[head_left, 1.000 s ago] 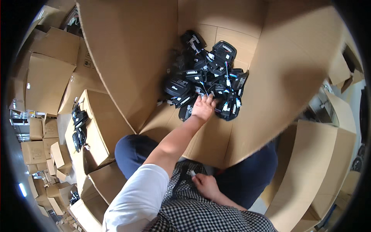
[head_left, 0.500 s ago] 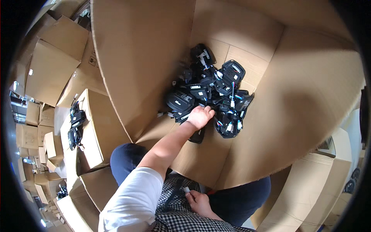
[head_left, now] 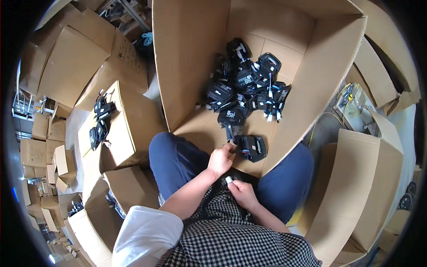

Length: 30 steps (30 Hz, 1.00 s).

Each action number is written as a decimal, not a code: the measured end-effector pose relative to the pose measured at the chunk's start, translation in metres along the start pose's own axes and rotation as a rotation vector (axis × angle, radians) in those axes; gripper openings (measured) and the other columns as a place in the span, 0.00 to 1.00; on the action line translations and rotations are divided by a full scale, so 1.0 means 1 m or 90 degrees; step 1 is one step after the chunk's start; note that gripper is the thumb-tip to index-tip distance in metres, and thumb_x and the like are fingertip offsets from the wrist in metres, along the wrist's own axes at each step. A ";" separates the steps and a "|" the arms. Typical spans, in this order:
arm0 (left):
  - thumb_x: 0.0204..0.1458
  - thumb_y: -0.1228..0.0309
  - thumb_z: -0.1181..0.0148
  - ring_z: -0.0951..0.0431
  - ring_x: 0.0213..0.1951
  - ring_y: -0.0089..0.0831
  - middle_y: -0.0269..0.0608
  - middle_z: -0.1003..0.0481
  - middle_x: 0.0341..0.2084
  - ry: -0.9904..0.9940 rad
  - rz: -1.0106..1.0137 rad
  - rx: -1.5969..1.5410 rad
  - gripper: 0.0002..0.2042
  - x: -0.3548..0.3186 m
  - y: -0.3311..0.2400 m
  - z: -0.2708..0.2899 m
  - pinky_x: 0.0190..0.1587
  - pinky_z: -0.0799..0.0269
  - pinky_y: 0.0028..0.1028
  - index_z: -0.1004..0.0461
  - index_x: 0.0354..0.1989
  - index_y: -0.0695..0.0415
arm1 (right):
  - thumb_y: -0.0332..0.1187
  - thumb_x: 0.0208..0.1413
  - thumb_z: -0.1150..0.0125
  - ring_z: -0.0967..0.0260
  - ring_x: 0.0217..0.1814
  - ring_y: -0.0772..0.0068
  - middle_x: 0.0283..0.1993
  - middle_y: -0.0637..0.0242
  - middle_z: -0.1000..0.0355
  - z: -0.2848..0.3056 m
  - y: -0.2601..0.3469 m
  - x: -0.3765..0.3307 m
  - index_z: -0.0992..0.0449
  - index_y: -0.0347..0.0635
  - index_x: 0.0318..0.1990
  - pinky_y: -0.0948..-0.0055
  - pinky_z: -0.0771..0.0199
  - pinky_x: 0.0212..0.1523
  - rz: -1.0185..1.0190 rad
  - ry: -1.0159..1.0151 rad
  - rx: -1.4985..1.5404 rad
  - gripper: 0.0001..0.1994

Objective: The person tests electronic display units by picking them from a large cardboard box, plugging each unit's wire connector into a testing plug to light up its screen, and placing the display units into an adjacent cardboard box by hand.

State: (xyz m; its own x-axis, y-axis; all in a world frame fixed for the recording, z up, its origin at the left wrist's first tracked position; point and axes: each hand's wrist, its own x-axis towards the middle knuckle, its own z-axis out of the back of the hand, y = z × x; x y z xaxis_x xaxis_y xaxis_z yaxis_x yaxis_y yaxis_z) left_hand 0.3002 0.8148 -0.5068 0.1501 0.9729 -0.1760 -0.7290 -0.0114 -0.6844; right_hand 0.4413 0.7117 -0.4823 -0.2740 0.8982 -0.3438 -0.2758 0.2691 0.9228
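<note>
A black device [head_left: 252,147] is held by its cable in the left hand [head_left: 221,159] at the near edge of the big cardboard box [head_left: 187,66]. A small white piece [head_left: 228,180] is pinched by the right hand [head_left: 242,192]. A heap of devices [head_left: 244,86] remains unhandled at the box's far wall; a few [head_left: 100,120] are laid on a side carton [head_left: 124,129].

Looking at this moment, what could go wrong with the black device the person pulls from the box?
The left hand holds one black device at the near edge of the large cardboard box; its thin wires could perhaps snag on the pile of black devices. The right hand pinches a small white piece that might slip into the lap. The grip looks partial, so the device might drop.
</note>
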 end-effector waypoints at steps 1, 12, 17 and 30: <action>0.44 0.76 0.38 0.21 0.32 0.36 0.45 0.23 0.31 -0.001 0.048 -0.094 0.13 -0.025 0.005 -0.001 0.38 0.25 0.32 0.26 0.40 0.59 | 0.35 0.58 0.48 0.28 0.26 0.52 0.24 0.49 0.29 -0.009 -0.001 -0.009 0.26 0.35 0.32 0.62 0.31 0.27 0.000 -0.029 0.030 0.11; 0.54 0.77 0.49 0.27 0.31 0.22 0.36 0.26 0.31 0.120 0.152 -0.459 0.12 -0.138 0.009 0.026 0.36 0.28 0.25 0.27 0.47 0.61 | 0.33 0.62 0.50 0.27 0.38 0.72 0.50 0.60 0.29 -0.049 0.001 -0.034 0.26 0.34 0.45 0.73 0.28 0.38 0.005 -0.165 0.185 0.12; 0.57 0.73 0.49 0.27 0.28 0.23 0.34 0.26 0.25 0.116 0.164 -0.585 0.07 -0.157 0.017 0.023 0.32 0.29 0.24 0.28 0.41 0.60 | 0.36 0.65 0.53 0.32 0.35 0.82 0.37 0.72 0.28 -0.058 -0.017 -0.029 0.26 0.39 0.45 0.79 0.30 0.39 -0.027 -0.015 0.245 0.12; 0.57 0.80 0.50 0.28 0.51 0.27 0.43 0.30 0.48 0.007 -0.034 -0.745 0.18 -0.169 0.035 0.038 0.56 0.34 0.25 0.39 0.57 0.65 | 0.30 0.55 0.45 0.32 0.42 0.71 0.39 0.67 0.29 -0.011 0.060 -0.018 0.28 0.42 0.34 0.70 0.31 0.47 0.342 -0.287 0.835 0.03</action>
State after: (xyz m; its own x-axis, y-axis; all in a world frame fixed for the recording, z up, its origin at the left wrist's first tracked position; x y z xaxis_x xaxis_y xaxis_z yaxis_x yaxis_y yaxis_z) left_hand 0.2236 0.6590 -0.4744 0.1723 0.9764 -0.1303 0.3368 -0.1826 -0.9237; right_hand 0.4200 0.7081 -0.4231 0.2974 0.9526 -0.0645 0.8370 -0.2277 0.4976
